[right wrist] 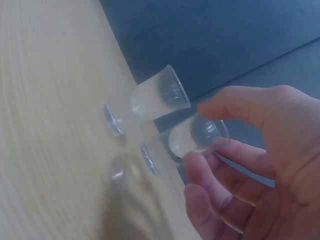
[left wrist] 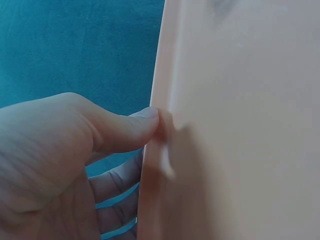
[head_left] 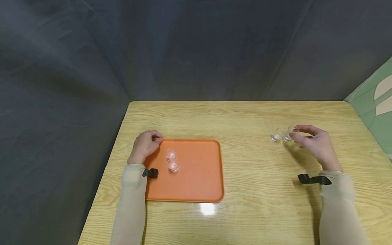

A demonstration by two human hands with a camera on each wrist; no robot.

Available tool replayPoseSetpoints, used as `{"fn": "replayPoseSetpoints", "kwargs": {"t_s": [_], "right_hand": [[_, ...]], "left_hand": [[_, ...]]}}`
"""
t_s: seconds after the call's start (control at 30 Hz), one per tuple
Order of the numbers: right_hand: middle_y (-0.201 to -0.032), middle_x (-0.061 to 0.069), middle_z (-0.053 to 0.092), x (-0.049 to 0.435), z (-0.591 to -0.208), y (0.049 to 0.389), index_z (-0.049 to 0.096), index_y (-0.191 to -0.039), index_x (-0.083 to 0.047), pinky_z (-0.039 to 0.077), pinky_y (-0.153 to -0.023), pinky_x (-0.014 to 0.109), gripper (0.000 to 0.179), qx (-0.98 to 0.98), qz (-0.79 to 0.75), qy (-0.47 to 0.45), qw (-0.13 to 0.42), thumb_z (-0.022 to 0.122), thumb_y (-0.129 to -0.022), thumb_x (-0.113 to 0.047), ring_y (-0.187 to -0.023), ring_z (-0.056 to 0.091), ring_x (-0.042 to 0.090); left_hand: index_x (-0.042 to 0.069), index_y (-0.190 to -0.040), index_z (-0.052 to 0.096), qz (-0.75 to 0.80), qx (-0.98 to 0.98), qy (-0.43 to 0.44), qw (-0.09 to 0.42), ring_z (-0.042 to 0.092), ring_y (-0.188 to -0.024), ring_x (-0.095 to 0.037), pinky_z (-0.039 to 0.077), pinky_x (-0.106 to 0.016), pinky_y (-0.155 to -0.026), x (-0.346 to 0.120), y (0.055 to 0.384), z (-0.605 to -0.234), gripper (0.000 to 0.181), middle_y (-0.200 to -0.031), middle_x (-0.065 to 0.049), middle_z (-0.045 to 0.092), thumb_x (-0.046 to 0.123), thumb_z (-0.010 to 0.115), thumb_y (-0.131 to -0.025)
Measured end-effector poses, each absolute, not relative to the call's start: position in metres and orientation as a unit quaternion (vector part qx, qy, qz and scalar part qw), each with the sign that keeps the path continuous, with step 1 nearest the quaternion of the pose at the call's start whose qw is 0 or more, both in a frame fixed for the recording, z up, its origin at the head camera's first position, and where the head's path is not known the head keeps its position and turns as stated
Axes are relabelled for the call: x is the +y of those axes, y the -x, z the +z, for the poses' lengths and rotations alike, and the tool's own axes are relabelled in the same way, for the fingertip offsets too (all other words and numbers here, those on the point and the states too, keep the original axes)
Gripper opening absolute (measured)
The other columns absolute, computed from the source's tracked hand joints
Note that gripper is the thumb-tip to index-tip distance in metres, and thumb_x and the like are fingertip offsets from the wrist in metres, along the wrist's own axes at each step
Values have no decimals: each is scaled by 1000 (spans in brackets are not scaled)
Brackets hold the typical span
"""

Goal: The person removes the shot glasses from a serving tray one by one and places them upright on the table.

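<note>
At the right of the head view, my right hand (head_left: 315, 143) holds a small clear shot glass (right wrist: 192, 137) near its rim, between thumb and fingers. Whether its base touches the table cannot be told. Just beside it stands a second clear shot glass (right wrist: 160, 95), apart from the fingers. My left hand (head_left: 145, 146) pinches the rim of an orange tray (head_left: 199, 170) at its far left corner. In the left wrist view the thumb lies on the rim, with the other fingers outside and partly hidden behind it. On the tray, two clear glasses (head_left: 173, 165) sit close together.
The wood-grain table (head_left: 251, 211) extends between the tray and the right-hand glasses. Dark fabric (head_left: 199, 51) hangs behind the table and along its left side. A green patterned surface (head_left: 372, 105) lies beyond the right edge.
</note>
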State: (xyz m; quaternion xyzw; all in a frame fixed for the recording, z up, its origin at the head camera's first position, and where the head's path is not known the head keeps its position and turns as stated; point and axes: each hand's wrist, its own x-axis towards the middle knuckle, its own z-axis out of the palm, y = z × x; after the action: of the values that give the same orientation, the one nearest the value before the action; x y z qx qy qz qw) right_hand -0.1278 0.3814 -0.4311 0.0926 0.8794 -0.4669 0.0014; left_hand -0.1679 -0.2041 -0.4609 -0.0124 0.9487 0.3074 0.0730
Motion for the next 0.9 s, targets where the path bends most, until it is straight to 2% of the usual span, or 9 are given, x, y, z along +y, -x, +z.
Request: {"fn": "replayPoseSetpoints", "kwargs": {"t_s": [0.3, 0.63, 0.9], "right_hand": [[-102, -38, 63, 381, -439, 130, 57, -141, 2, 58, -67, 22, 52, 885, -461, -66, 26, 75, -101, -27, -83, 67, -7], [-103, -39, 61, 381, -438, 131, 52, -148, 3, 59, -68, 24, 59, 889, -451, -68, 43, 72, -103, -29, -84, 66, -8], [-118, -31, 56, 383, -433, 127, 51, -151, -4, 59, -71, 24, 65, 897, -435, -74, 37, 72, -102, -41, -89, 66, -7]], "left_hand": [[13, -112, 78, 306, 949, 17, 74, 62, -104, -32, 49, -48, -95, -204, 167, -461, 15, -118, -12, 73, 20, 67, -105], [13, -111, 78, 309, 948, 15, 74, 63, -102, -31, 49, -47, -93, -205, 168, -461, 15, -116, -12, 74, 21, 66, -106], [13, -111, 78, 311, 948, 14, 72, 64, -105, -32, 50, -49, -96, -204, 168, -461, 15, -119, -12, 74, 20, 66, -106]]}}
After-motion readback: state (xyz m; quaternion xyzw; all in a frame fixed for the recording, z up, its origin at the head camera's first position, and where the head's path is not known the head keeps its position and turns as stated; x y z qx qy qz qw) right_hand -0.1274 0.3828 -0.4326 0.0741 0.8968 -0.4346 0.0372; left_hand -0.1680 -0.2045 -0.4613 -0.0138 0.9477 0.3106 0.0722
